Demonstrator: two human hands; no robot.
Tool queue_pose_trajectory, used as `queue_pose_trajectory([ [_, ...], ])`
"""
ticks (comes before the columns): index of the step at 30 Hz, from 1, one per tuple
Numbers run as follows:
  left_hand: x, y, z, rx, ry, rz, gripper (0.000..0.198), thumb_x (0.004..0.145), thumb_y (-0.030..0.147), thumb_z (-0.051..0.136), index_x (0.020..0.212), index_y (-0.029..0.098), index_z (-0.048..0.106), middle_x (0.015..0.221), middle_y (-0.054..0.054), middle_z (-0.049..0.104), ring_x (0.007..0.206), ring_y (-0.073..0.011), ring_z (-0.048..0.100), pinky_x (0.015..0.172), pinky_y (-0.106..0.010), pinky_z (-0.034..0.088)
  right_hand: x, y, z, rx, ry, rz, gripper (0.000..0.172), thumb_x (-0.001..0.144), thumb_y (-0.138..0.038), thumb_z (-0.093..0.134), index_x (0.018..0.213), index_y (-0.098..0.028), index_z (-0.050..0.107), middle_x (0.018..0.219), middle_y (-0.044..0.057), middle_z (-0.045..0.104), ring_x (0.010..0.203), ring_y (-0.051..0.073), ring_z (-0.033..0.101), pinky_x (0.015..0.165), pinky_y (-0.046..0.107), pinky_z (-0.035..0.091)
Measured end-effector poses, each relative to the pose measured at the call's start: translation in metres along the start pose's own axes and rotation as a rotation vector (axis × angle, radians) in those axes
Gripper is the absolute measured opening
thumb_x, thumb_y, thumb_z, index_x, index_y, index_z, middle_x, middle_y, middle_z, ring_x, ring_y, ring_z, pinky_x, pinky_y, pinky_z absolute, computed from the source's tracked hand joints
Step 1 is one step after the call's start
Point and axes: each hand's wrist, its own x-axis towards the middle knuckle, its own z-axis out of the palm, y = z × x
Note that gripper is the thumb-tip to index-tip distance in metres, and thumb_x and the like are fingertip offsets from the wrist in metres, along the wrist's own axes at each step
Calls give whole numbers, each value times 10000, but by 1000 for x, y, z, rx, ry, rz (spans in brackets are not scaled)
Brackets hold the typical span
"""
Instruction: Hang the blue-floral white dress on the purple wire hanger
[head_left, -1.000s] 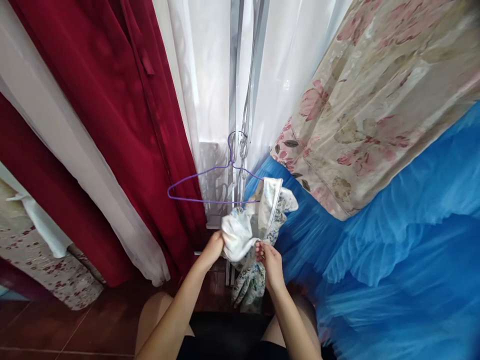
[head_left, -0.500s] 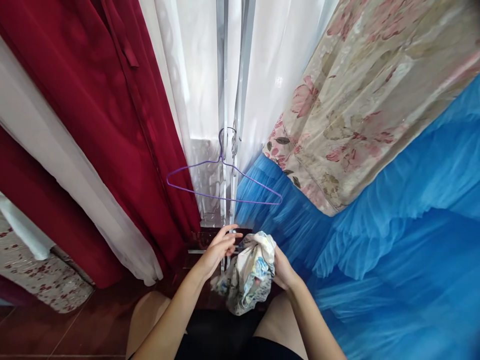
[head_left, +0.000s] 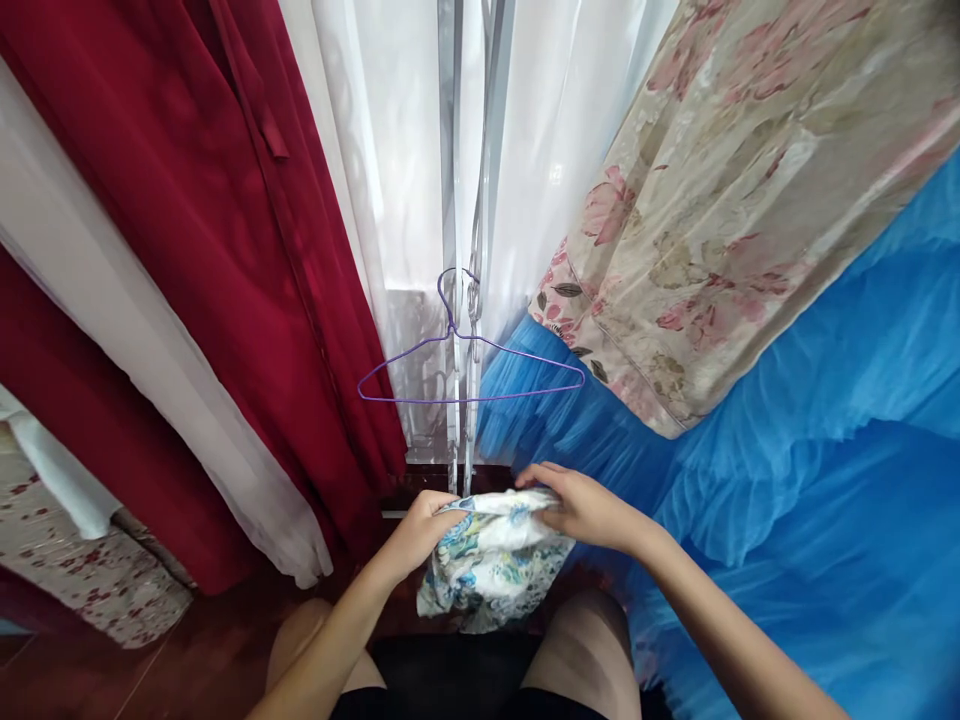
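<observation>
- Two hands hold a floral garment (head_left: 491, 565): left hand (head_left: 417, 527) pinches its top edge; right hand (head_left: 581, 505) seemingly lies flatter, fingers closed over it.
- Purple wire hanger (head_left: 471, 370) hangs just above, empty.

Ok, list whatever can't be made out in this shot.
Head view.
What the floral cloth is: bunched between left hand and right hand.
Whether the right hand grips: thumb hidden beneath the cloth.
What holds the purple wire hanger: hook lost against the metal pole.
Tops of red garment and blue tulle: cut off by frame edges.
</observation>
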Motion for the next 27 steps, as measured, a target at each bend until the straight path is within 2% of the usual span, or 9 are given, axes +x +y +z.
queue_pose_trajectory([
  [2, -1, 11, 13, -138, 156, -40, 327, 746, 460, 722, 687, 148, 647, 676, -17, 603, 671, -166, 531, 600, -253, 367, 6, -3, -1, -16, -28, -65, 124, 842, -275, 650, 781, -192, 718, 759, 16, 645, 686, 178, 533, 627, 267, 403],
  [5, 2, 23, 35, -383, 349, -118, 363, 714, 510, 739, 810, 174, 642, 808, -34, 653, 815, -218, 610, 715, -292, 464, 11, -10, 10, 101, -129, -33, 351, 936, -379, 528, 678, -177, 654, 675, 6, 569, 647, 160, 461, 604, 264, 366],
  [9, 7, 27, 38, -249, 317, -82, 364, 747, 533, 683, 738, 181, 592, 770, -30, 624, 805, -228, 595, 721, -305, 454, 5, -8, 31, 298, -243, 58, 268, 836, -418, 667, 767, -159, 673, 680, -4, 581, 607, 140, 444, 583, 257, 360],
  [12, 0, 20, 22, 287, 56, 82, 280, 773, 429, 669, 653, 190, 587, 687, -23, 601, 710, -216, 551, 641, -284, 360, 2, 7, 15, 353, -3, 61, 182, 733, -313, 713, 667, -179, 610, 581, -35, 512, 524, 113, 387, 510, 239, 285],
  [15, -11, 8, 7, 701, -9, 169, 54, 735, 259, 660, 701, 217, 662, 690, -32, 641, 674, -233, 566, 632, -288, 308, 7, 21, -33, 316, 359, -2, 168, 648, -264, 699, 587, -208, 552, 529, -43, 464, 494, 119, 358, 487, 249, 258],
  [18, -19, 3, 2, 697, -19, 199, 147, 777, 217, 600, 857, 243, 721, 796, -44, 713, 721, -254, 617, 649, -282, 335, 26, 22, -87, 233, 614, -121, 105, 628, -278, 641, 570, -226, 571, 587, -8, 532, 571, 165, 453, 545, 280, 352],
  [20, -20, 7, 1, 591, 20, 254, 148, 840, 274, 593, 900, 225, 719, 839, -41, 715, 752, -240, 613, 670, -274, 366, 47, 14, -112, 197, 671, -215, 85, 636, -272, 612, 571, -228, 579, 691, 22, 616, 717, 204, 552, 657, 301, 425],
  [23, -17, 19, -3, 459, 191, 326, 246, 881, 388, 615, 755, 184, 669, 763, -28, 634, 722, -199, 546, 675, -265, 381, 85, -6, -126, 244, 589, -260, 84, 652, -261, 675, 646, -229, 597, 789, 27, 698, 811, 215, 616, 734, 309, 460],
  [27, -14, 35, -26, 192, 342, 338, 314, 895, 449, 602, 748, 179, 666, 767, -30, 624, 748, -207, 551, 689, -274, 408, 127, -31, -110, 420, 274, -108, 276, 653, -346, 811, 821, -231, 624, 701, -3, 708, 618, 179, 611, 589, 275, 458],
])
